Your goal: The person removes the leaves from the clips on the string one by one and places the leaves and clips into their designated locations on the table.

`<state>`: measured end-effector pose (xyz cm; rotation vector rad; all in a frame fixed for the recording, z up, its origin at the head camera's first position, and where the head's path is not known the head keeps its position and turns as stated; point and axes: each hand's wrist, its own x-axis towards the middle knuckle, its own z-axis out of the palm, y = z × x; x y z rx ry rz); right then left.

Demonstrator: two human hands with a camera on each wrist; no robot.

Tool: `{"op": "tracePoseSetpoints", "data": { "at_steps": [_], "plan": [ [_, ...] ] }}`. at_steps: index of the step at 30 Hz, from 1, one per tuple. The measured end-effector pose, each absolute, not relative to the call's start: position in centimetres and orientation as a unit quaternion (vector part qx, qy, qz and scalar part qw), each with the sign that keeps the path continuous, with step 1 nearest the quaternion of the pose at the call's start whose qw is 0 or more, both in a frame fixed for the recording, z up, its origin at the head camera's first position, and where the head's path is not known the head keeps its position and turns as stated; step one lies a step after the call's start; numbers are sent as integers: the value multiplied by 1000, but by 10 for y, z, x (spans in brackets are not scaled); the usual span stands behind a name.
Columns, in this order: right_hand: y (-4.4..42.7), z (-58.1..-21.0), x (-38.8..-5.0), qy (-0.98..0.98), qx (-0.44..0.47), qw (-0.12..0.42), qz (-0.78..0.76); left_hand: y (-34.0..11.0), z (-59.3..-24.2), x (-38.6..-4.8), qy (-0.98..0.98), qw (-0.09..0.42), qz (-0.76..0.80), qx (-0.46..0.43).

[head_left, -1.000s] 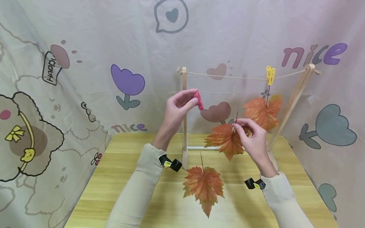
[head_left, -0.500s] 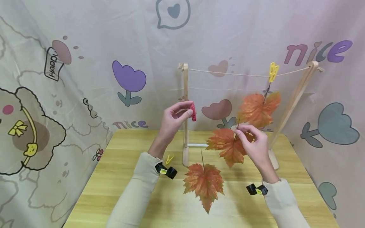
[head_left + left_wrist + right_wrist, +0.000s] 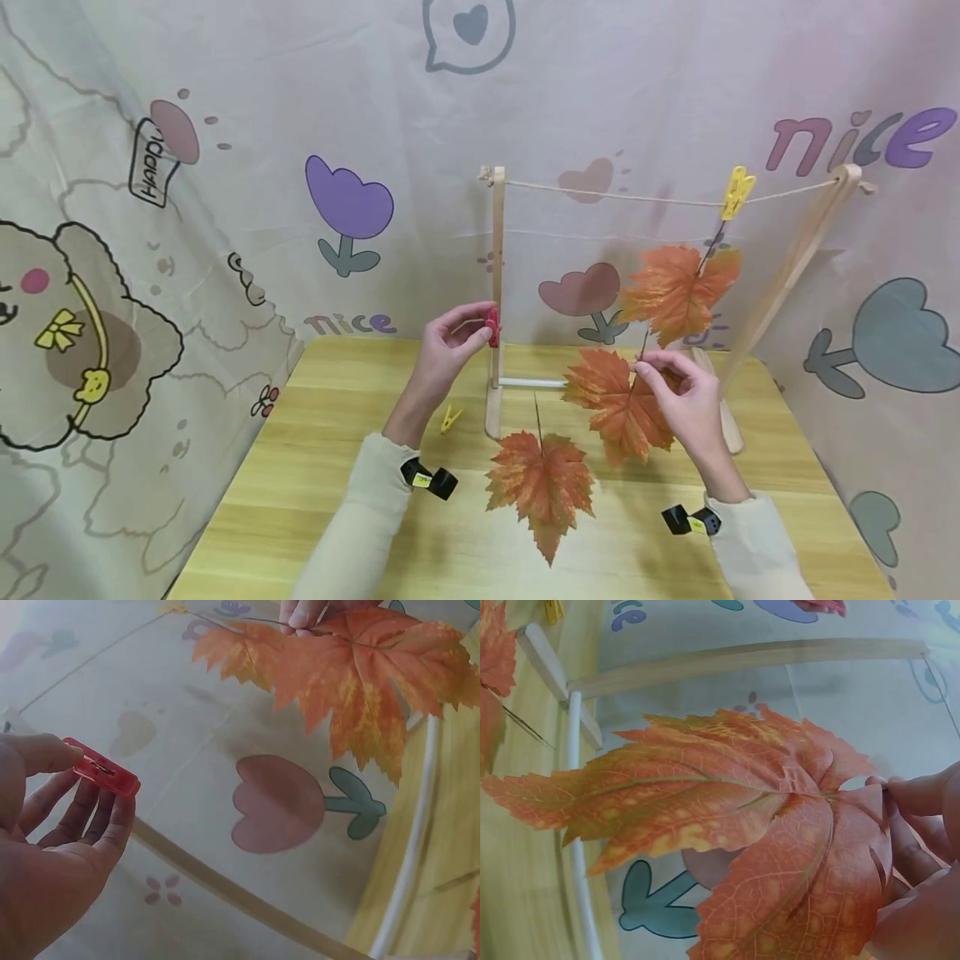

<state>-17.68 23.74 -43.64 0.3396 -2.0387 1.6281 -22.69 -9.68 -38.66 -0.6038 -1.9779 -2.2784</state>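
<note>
The held leaf (image 3: 624, 407) is orange-red with yellow mottling, and the held clothespin (image 3: 492, 327) is red. The table (image 3: 285, 475) shows yellow wood grain; the pale curtain (image 3: 637, 83) bears purple and pink tulips (image 3: 347, 202).

The sleeves (image 3: 351, 525) were plain cream, creased near the cuffs (image 3: 388, 468). Blocky black cameras (image 3: 441, 483) with yellow labels (image 3: 422, 481) sat at four o'clock from the left cuff, nine o'clock from the right.

Leaf (image 3: 542, 485) on table (image 3: 300, 500), right of loose clothespin (image 3: 448, 422).
</note>
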Motion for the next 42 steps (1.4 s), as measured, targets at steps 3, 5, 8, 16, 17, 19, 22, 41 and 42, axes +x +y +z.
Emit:
{"op": "tracePoseSetpoints", "data": {
  "at_steps": [3,5,8,16,17,19,22,41,42],
  "plan": [
    [238,-440,-175,-756,108,234,601,-102,-397,-224,-645,36,-743,-177],
    [238,-443,-173,-758,97,224,605,-106,-405,-222,-643,36,-748,-161],
    [240,-449,-172,-756,85,212,613,-111,-415,-220,-648,35,-748,-140],
    [246,-465,-168,-760,64,186,619,-120,-443,-214,-639,43,-763,-88],
    [247,-467,-167,-760,58,182,621,-120,-447,-213,-635,45,-767,-80],
    [248,-471,-166,-759,45,175,626,-122,-456,-212,-632,45,-771,-64],
    [248,-478,-166,-752,25,160,639,-126,-469,-209,-627,46,-777,-42],
    [249,-511,-163,-746,-11,59,663,-164,-518,-200,-655,70,-752,36],
    [250,-513,-163,-746,-11,55,663,-166,-520,-200,-659,71,-748,40]
  ]
}}
